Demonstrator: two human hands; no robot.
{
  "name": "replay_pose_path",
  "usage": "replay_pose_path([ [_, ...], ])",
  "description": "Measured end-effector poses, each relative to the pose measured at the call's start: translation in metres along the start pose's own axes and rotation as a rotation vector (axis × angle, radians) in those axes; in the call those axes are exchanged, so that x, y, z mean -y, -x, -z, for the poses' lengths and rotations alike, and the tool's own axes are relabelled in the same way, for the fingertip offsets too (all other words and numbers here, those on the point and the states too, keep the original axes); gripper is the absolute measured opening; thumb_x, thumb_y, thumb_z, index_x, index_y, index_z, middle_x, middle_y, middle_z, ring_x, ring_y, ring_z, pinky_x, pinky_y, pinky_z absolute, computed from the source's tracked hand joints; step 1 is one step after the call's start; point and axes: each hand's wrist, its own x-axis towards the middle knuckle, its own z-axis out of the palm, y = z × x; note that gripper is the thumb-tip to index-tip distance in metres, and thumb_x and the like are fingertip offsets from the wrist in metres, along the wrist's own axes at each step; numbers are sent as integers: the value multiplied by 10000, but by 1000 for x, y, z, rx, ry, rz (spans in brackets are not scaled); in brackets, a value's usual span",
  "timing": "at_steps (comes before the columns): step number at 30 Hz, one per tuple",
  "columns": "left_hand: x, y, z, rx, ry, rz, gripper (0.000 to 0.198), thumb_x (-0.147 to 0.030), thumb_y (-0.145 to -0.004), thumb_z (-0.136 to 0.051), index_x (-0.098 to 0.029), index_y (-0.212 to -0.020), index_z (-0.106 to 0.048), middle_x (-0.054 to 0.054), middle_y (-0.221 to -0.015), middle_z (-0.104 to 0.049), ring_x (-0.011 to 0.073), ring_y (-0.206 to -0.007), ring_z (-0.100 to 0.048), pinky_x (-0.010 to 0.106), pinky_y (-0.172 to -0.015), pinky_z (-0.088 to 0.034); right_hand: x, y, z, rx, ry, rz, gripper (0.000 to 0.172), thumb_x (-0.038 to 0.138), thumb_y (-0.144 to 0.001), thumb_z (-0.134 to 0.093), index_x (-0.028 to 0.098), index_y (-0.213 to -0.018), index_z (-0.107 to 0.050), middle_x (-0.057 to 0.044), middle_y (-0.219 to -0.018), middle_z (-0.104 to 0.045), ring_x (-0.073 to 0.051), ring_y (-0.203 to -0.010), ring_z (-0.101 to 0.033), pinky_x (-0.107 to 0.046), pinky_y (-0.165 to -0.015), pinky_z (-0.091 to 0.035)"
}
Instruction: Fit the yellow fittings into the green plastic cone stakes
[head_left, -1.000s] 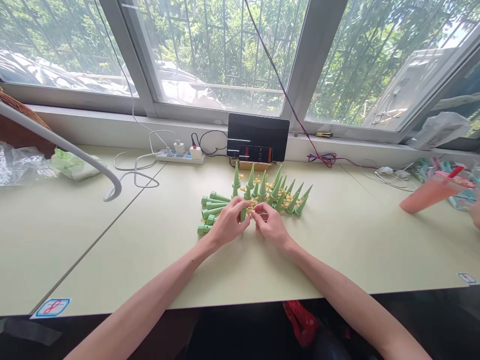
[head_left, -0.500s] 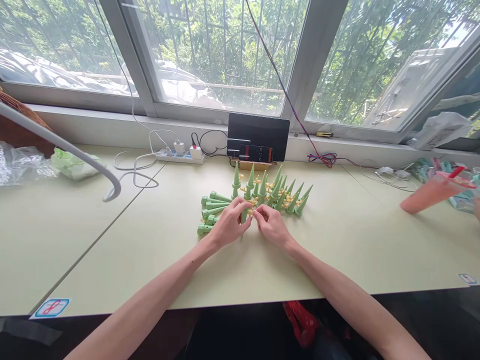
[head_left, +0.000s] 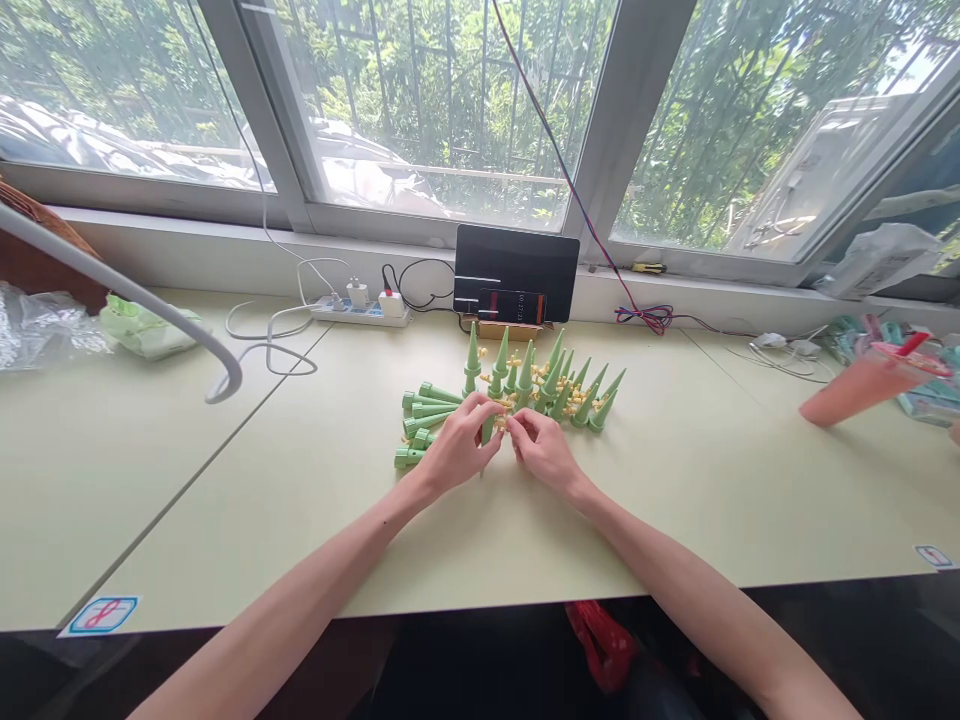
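My left hand (head_left: 461, 442) is closed around a green plastic watering spike (head_left: 487, 430), its pointed end downward. A small yellow valve (head_left: 501, 424) sticks out from the spike's side. The fingertips of my right hand (head_left: 546, 452) are pinched together at this valve; how far they cover it I cannot tell. Behind both hands several green spikes (head_left: 525, 370) with yellow valves stand with their points up. To the left of my left hand lie several green spikes (head_left: 431, 408) on their sides, with ribbed caps outward.
A phone (head_left: 513, 306) leans against a black tablet (head_left: 517, 265) at the back of the table. A white power strip (head_left: 364, 313) with cables lies left of it. A tilted cup of pink drink (head_left: 862, 385) is at the right. A grey curved bar (head_left: 135, 290) crosses the left side.
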Motion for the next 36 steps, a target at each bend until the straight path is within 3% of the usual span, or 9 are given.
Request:
replay_pose_path([
  [6,2,-1,1,-30,11,20,200,-155,-850,-569,-213,-1040,-580,32,-1036,-544,49,-539,-480,241,-582,-487,3,2,-3,6,-88,37,281,488,-894,-519,210,-932,-540,-30,-895,-608,-118,-544,-564,-246,-456,-435],
  [16,1,-1,0,-1,0,10,205,-162,-859,-567,-209,-1058,-571,31,-1052,-556,50,-544,-484,243,-582,-484,0,1,0,-20,32,82,217,405,-905,-513,204,-834,-555,-15,-766,-586,-141,-578,-538,-267,-527,-417],
  [25,1,1,-1,6,-6,-10,190,-141,-862,-565,-206,-1040,-576,38,-1081,-563,43,-526,-470,244,-578,-476,3,0,3,12,55,43,284,431,-926,-472,208,-769,-553,13,-599,-530,-152,-542,-501,-274,-537,-396],
  [30,2,0,-1,-2,-8,-9,185,-150,-867,-562,-209,-1042,-579,37,-1088,-560,42,-527,-464,244,-581,-476,3,0,2,12,18,26,300,450,-919,-485,202,-764,-551,11,-623,-533,-142,-536,-508,-261,-516,-404],
  [36,1,-2,0,-21,4,18,171,-165,-861,-573,-203,-1027,-584,31,-1055,-552,47,-536,-475,252,-601,-489,0,0,-1,15,-63,9,267,461,-925,-472,209,-865,-540,0,-783,-570,-119,-509,-532,-248,-455,-406],
])
